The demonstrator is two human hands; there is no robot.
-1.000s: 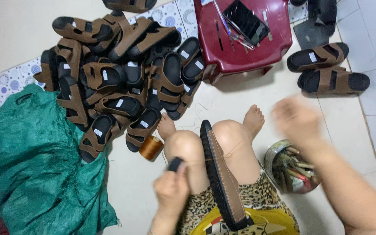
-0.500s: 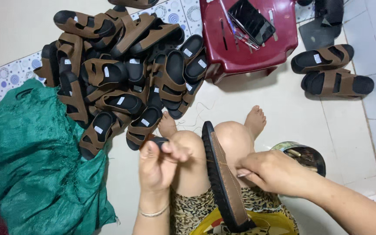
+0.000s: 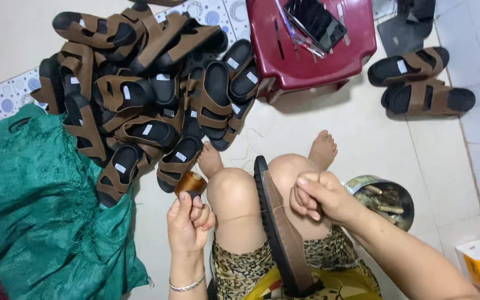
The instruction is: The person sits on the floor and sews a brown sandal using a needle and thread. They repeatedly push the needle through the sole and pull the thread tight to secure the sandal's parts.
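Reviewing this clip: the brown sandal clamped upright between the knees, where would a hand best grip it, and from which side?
Grip the sandal at its toe end, which pokes free above the knees, coming from above and pinching across the thin sole. It stands on edge, the knees cover its lower flanks, and the right hand sits by the strap. The left hand holds a thread spool.

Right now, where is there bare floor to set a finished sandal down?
Bare floor lies between the red stool, the pair of sandals and the right knee. More lies right of the tin. It is crowded on the left: the sandal pile and green sack reach the left hand.
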